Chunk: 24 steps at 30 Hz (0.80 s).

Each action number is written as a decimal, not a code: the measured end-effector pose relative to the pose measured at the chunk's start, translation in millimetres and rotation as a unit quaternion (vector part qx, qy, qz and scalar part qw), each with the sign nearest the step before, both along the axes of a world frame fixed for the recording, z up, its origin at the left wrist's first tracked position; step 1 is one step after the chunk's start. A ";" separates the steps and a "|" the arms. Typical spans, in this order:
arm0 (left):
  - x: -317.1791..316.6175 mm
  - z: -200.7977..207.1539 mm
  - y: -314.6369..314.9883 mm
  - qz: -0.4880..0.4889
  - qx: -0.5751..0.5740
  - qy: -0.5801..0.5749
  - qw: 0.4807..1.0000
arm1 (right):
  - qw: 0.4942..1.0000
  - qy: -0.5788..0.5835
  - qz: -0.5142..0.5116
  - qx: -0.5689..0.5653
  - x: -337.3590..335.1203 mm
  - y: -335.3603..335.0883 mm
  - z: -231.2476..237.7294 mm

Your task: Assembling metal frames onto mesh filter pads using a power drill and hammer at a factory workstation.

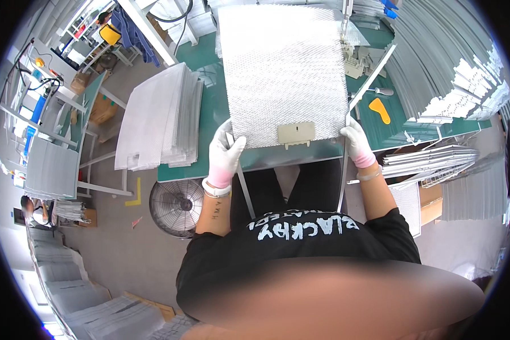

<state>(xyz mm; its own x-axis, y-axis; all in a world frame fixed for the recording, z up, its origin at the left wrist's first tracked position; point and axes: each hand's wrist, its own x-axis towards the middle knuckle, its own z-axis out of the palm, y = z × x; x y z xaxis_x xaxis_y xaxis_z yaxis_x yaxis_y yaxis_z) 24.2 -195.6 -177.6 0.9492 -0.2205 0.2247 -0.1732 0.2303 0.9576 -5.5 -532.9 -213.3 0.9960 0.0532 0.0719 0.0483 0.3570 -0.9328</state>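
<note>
A mesh panel (286, 73) held at both near corners

The left hand (223, 156), in a white glove with a pink cuff, has its grip pinched on the panel's near left corner, thumb on top. A thin pale left strip (245, 190) emerges just below it and slants down toward the lap. The right hand (357, 143), gloved the same way, has its grip closed at the near right corner, fingertips at the edge; how firmly it presses cannot be told. A right strip (343, 187) runs down beside it, and an upper strip (373, 76) slants up and away from the panel's right side.

The panel stretches away from the person over the green worktop (211, 107); whether it lies flat or is raised cannot be told. On its near edge, right of the middle, sits a beige plate (296, 132) with small tabs.

To the right on the worktop are a yellow scraper (379, 110), a grey-handled tool (383, 91) and, farther back, a group of beige parts (354, 65). Beyond them stands a large panel stack (447, 62). To the left, a whitish sheet stack (153, 116) reaches out past the worktop's edge.

Below on the floor, left of the person's legs, is a round caged fan (178, 207). Farther left, a yellow chair (110, 34) stands in the background.
</note>
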 end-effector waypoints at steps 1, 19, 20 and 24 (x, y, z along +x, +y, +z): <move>-5.4 5.1 -7.7 0.025 -0.001 -0.079 0.997 | 1.000 -0.006 -0.013 0.005 -2.2 0.2 1.5; -70.4 38.9 51.4 0.066 -0.045 -0.068 0.994 | 0.988 -0.142 0.008 -0.059 -5.4 43.7 67.1; -65.7 41.8 53.5 0.090 -0.049 -0.084 0.991 | 0.984 -0.160 0.011 -0.082 -0.2 44.2 74.4; -36.0 54.5 53.7 0.187 -0.063 -0.127 0.972 | 0.974 -0.209 -0.030 -0.086 21.8 49.2 97.3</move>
